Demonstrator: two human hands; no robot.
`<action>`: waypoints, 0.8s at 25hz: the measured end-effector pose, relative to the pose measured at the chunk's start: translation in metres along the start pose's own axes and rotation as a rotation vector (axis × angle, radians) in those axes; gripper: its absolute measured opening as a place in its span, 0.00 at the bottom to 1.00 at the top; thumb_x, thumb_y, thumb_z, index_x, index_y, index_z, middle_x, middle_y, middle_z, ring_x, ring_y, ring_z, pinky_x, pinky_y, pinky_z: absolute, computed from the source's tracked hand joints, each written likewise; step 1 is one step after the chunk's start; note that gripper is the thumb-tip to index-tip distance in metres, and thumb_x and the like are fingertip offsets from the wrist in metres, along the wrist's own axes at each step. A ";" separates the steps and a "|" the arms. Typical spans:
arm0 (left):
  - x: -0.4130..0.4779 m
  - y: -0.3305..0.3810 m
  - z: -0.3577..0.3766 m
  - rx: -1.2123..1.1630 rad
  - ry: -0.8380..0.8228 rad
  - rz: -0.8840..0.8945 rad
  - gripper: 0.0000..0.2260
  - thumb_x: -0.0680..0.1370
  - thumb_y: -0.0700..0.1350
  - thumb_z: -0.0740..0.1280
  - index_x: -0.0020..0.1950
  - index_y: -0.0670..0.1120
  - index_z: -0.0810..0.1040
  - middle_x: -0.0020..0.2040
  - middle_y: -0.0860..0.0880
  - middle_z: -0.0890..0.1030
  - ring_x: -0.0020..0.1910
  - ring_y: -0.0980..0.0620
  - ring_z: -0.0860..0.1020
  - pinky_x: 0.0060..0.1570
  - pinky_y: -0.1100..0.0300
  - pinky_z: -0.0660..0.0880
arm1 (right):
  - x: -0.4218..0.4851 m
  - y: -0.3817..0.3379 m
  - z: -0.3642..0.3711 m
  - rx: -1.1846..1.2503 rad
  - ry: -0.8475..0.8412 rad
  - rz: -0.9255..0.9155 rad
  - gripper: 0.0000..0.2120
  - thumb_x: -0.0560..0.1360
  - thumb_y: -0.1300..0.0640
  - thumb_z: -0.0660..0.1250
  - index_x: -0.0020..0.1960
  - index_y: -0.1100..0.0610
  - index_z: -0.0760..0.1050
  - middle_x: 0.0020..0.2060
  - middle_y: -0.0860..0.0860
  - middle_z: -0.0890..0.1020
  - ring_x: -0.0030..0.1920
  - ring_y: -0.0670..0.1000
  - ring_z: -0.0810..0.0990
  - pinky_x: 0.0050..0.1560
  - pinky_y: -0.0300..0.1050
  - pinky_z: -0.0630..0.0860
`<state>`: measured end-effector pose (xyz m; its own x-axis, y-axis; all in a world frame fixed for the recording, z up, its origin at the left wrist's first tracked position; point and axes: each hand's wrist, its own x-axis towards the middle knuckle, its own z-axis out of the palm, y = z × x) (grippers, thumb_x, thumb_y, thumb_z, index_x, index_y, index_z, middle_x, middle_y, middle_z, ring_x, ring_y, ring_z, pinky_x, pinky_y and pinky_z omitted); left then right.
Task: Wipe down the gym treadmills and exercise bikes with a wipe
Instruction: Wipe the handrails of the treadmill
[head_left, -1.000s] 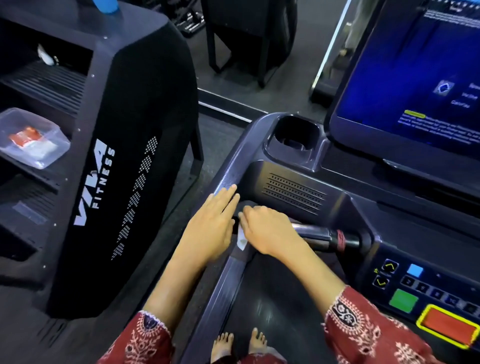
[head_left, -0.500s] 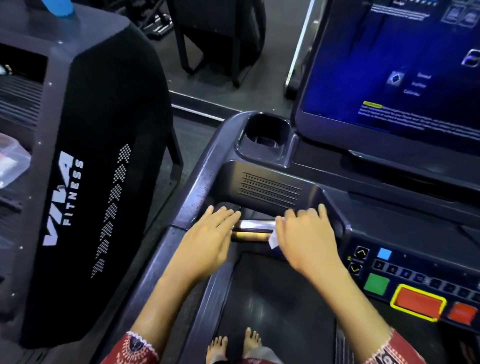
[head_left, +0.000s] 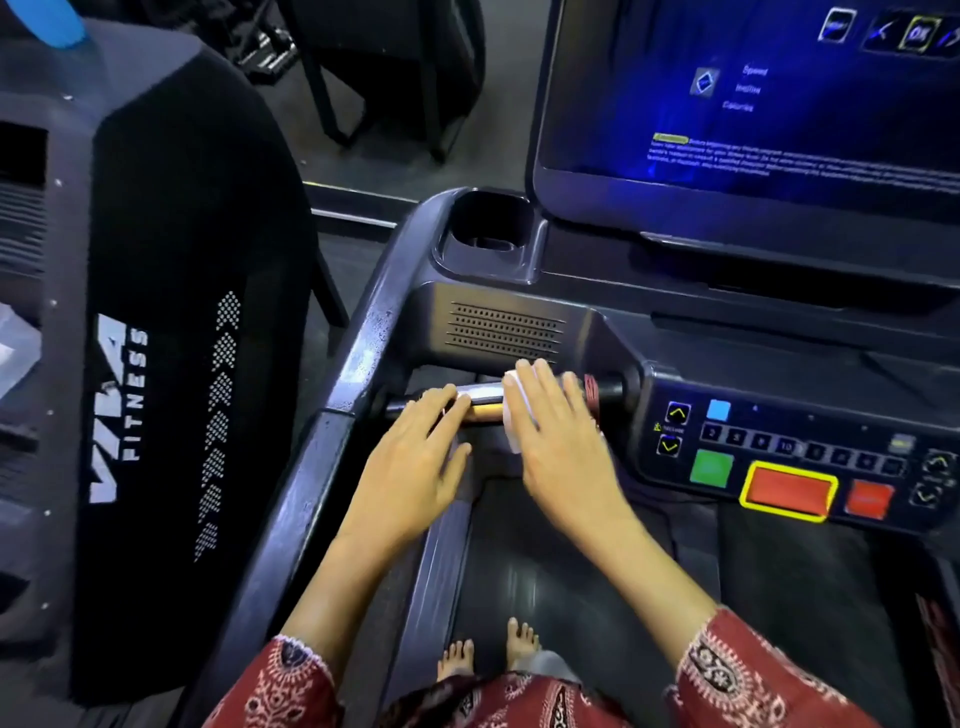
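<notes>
Flat right hand presses the wipe on the chrome grip bar; flat left hand holds nothing. Press evenly.

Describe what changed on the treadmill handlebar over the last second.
The right hand, pressing the wipe, slid rightward along the handlebar toward the control panel. The left hand stays resting open near the handlebar's left end.
</notes>
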<state>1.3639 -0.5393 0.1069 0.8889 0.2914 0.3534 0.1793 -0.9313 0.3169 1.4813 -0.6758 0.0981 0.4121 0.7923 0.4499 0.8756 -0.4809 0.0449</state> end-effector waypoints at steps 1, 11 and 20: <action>-0.002 -0.001 -0.002 0.001 0.006 0.004 0.21 0.76 0.46 0.59 0.63 0.35 0.76 0.62 0.38 0.76 0.62 0.46 0.70 0.67 0.61 0.59 | -0.001 0.008 -0.001 0.004 0.014 0.026 0.18 0.80 0.62 0.53 0.66 0.68 0.70 0.63 0.66 0.75 0.64 0.65 0.73 0.67 0.60 0.60; -0.021 -0.006 -0.007 0.012 -0.018 -0.104 0.25 0.68 0.34 0.75 0.64 0.35 0.75 0.65 0.37 0.75 0.62 0.40 0.75 0.53 0.49 0.77 | -0.005 -0.012 0.015 0.073 0.168 -0.034 0.16 0.80 0.67 0.53 0.67 0.68 0.67 0.64 0.65 0.75 0.66 0.65 0.71 0.72 0.55 0.57; -0.011 -0.005 -0.004 -0.075 -0.048 -0.065 0.21 0.75 0.40 0.62 0.67 0.35 0.71 0.66 0.38 0.73 0.64 0.39 0.73 0.65 0.52 0.68 | 0.007 -0.017 0.021 0.046 0.193 -0.109 0.17 0.77 0.66 0.61 0.65 0.65 0.71 0.61 0.63 0.77 0.64 0.64 0.73 0.66 0.58 0.67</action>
<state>1.3518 -0.5374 0.1047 0.8959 0.3384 0.2878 0.2069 -0.8912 0.4038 1.4743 -0.6542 0.0813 0.2627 0.7500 0.6070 0.9246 -0.3755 0.0638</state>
